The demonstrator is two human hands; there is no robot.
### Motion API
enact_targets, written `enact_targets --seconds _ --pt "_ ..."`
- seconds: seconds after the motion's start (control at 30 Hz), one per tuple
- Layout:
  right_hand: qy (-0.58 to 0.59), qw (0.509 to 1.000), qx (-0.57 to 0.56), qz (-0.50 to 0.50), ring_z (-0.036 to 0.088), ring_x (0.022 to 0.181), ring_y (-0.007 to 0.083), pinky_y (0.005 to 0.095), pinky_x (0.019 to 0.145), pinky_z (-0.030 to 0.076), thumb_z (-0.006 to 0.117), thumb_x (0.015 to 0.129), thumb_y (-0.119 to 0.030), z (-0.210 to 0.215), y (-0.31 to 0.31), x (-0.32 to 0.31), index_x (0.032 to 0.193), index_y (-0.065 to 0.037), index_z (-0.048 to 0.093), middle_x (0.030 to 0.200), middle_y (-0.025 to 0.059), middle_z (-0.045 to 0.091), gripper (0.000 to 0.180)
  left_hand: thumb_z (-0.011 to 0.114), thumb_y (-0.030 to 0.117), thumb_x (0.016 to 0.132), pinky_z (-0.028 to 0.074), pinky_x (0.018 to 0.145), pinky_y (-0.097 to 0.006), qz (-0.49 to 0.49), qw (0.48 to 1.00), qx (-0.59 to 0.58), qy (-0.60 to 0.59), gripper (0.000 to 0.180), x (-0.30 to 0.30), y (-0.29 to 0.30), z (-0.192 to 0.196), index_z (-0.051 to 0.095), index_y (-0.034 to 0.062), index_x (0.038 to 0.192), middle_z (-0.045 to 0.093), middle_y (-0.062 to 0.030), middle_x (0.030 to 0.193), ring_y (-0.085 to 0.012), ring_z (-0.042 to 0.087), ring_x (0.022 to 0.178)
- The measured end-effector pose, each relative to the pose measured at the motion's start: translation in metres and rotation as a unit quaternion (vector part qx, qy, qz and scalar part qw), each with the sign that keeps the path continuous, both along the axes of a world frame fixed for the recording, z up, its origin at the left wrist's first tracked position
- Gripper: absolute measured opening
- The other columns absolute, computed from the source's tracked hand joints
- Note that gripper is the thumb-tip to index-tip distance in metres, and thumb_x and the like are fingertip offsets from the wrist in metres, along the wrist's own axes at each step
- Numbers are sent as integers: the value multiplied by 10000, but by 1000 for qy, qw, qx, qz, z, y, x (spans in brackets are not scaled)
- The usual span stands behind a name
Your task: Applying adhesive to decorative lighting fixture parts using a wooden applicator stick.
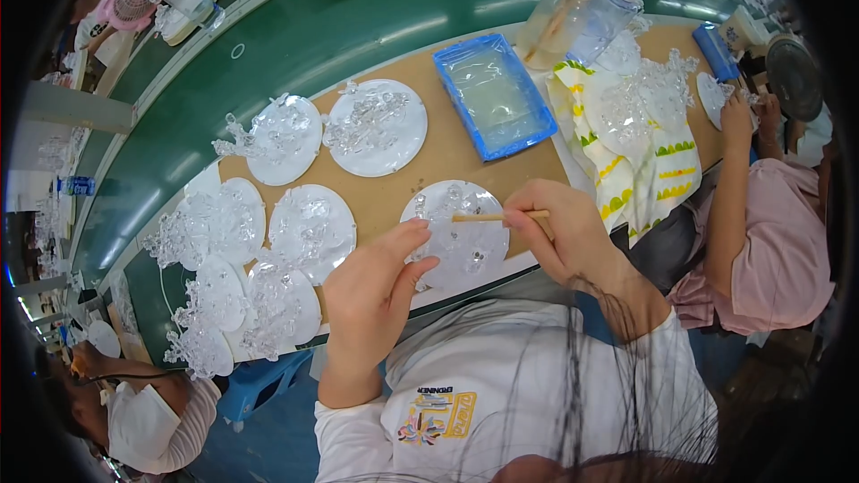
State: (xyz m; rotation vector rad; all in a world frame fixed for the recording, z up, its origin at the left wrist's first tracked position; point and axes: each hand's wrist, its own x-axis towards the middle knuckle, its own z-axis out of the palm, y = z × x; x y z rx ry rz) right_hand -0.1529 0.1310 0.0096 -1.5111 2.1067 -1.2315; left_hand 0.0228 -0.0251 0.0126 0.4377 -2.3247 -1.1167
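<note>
In front of me lies a round white disc [465,255] with small clear pieces on it. My right hand [568,233] pinches a thin wooden stick [474,217], which points left across the disc. At the disc's left edge is my left hand [376,286], thumb and fingers apart and fingertips over the rim. I see nothing between them, though a clear piece there would be hard to make out. Beyond my left hand, another white disc [311,231] carries a cluster of clear pieces.
Several more loaded discs [376,128] cover the brown board's left side. Behind the work stands a blue-rimmed tray [494,97]. To its right are plastic bottles [555,22] and a patterned cloth [640,161] bearing clear pieces. A person in pink [761,250] works at the right; another person [161,411] is at lower left.
</note>
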Motion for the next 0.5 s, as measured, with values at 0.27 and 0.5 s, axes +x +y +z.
enact_targets --seconds 0.27,0.5 --pt "20 998 -52 13 588 600 272 349 528 447 678 831 -86 1 -27 17 839 -43 583 717 85 599 105 745 -22 693 531 682 -319 -3 1000 13 -17 291 -2 0 3 664 17 970 693 -124 990 -273 676 844" --pt "77 991 -39 103 569 583 288 367 510 451 716 784 -77 0 -23 28 804 -59 570 687 83 570 148 751 -19 690 536 688 -324 -1 1000 29 -2 293 -3 0 3 662 9 968 690 -137 967 -282 676 854"
